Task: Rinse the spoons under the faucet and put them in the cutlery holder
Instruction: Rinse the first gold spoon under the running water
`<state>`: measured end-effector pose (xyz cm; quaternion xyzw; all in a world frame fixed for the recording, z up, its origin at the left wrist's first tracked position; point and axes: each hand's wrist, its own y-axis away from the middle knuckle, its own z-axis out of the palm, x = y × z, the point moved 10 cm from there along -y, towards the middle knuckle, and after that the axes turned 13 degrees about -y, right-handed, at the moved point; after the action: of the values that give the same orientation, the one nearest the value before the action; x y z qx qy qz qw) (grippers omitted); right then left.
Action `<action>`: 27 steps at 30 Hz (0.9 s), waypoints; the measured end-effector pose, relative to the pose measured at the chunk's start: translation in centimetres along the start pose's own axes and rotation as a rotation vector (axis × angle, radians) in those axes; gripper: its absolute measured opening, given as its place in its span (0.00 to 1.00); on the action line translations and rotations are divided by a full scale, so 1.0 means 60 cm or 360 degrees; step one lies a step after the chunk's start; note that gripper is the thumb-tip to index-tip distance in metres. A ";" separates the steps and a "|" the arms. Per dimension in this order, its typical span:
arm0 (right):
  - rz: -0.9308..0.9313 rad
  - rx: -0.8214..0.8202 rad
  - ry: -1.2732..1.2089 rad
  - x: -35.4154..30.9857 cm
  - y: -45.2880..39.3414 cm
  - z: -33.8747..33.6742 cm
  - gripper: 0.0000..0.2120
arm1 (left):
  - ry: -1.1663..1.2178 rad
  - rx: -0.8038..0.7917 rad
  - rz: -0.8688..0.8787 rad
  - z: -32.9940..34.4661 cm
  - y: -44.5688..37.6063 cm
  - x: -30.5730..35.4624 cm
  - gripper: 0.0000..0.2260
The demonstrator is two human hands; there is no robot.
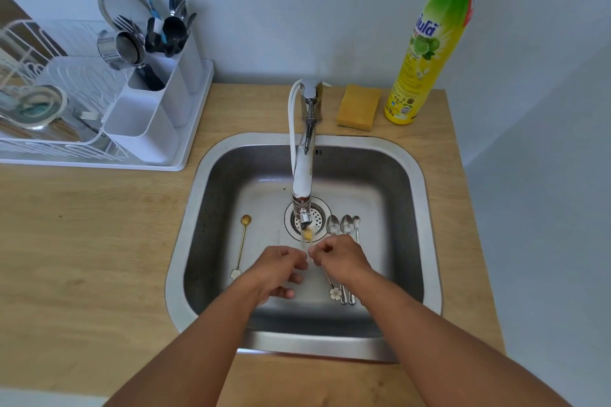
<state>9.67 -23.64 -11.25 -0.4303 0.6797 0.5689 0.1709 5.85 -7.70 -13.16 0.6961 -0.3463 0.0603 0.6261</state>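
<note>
Set into a wooden counter, the steel sink (pixel 410 175) has a gold spoon (pixel 308 235) under the faucet (pixel 302 182), its bowl just beyond both hands. Right hand (pixel 340 258) pinches its handle; left hand (pixel 279 269) touches it with curled fingers. Another gold spoon (pixel 243 241) lies left, three silver spoons (pixel 345 225) right; the cutlery holder (pixel 155 109) stands well apart.

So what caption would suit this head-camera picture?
Both hands hold a gold spoon under the running faucet; four more wait in the sink.
</note>
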 end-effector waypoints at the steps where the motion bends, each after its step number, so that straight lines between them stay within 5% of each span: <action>1: -0.0009 0.0013 0.0028 0.000 0.003 -0.004 0.11 | 0.0069 0.0034 0.0025 -0.006 -0.002 0.005 0.08; 6: -0.0083 0.0046 0.0172 -0.015 0.015 -0.005 0.14 | 0.0235 0.0250 0.0231 0.000 -0.008 0.036 0.08; 17: -0.0088 -0.0039 -0.0005 -0.007 0.020 -0.003 0.13 | 0.0526 0.0579 0.0183 -0.010 -0.008 0.023 0.14; 27: -0.0185 -0.0096 0.0096 -0.027 0.030 0.006 0.14 | 0.0523 0.0557 0.0251 -0.014 0.003 0.022 0.08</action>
<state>9.13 -22.73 -9.07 -0.4910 0.6409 0.5651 0.1700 7.03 -7.48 -12.14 0.7455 -0.2774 0.2803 0.5373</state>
